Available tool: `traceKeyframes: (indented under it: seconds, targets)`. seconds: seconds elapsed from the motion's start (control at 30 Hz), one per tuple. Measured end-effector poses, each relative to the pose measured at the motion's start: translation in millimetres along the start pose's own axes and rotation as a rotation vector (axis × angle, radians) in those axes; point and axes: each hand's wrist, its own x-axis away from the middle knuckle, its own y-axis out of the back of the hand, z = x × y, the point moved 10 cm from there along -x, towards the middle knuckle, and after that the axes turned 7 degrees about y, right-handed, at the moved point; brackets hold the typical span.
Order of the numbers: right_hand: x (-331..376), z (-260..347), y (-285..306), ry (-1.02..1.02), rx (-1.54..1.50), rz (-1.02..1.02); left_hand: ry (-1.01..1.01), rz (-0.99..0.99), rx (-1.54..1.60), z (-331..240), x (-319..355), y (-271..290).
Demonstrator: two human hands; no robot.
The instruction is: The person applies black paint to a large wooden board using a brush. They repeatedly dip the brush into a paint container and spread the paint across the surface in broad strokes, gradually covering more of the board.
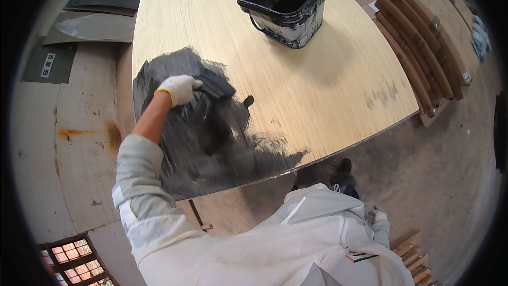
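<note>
My left hand (178,88), in a white glove, grips a wide black brush (217,85) pressed flat on a pale wooden board (328,85). Black paint (206,143) covers the board's near left corner around the brush, with streaked edges and a small dark blot to the right. My right hand (379,216), also gloved, hangs low by my side, beyond the board's near edge, fingers curled with nothing seen in it. A black square bucket (286,5) with a wire handle stands at the far middle of the board.
Stacked brown boards (423,47) lie to the right of the painted board. Grey sheets (95,26) rest on the tiled floor at the far left. Wood pieces (413,259) sit near my right foot on the dirt floor.
</note>
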Motion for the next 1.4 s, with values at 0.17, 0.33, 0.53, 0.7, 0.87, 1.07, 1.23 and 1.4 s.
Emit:
traceKeyframes:
  seconds: [0.17, 0.33, 0.53, 0.7, 0.87, 1.07, 1.23, 1.4]
  targets:
    - [-33.5, 19.4, -1.6, 0.086, 0.082, 0.0, 0.119, -0.038, 0.041, 29.6, -1.6, -1.0]
    - [-26.7, 68.7, -18.6, 0.092, 0.083, -0.006, -0.078, -0.057, -0.019, -65.4, 45.6, 10.4]
    - [-26.7, 86.4, -41.6, 0.101, 0.14, 0.067, -0.034, -0.089, -0.029, -90.7, 73.1, 3.3]
    - [-54.4, 68.6, -20.2, 0.061, 0.09, 0.074, -0.119, -0.075, -0.05, -130.8, 96.4, -4.4]
    - [-91.9, 37.7, 0.1, 0.013, 0.081, 0.1, 0.027, 0.018, 0.005, -99.1, 145.4, -51.8]
    - [-140.5, 25.0, -3.9, 0.047, 0.025, 0.074, 0.017, 0.082, 0.009, -149.1, 171.1, -60.8]
    - [-120.8, 82.2, -24.3, 0.04, 0.162, 0.176, 0.226, -0.016, 0.196, -90.3, 169.4, -82.9]
    - [-117.8, 121.8, -21.9, 0.066, 0.188, 0.143, 0.049, 0.068, 0.123, -171.9, 193.3, -66.4]
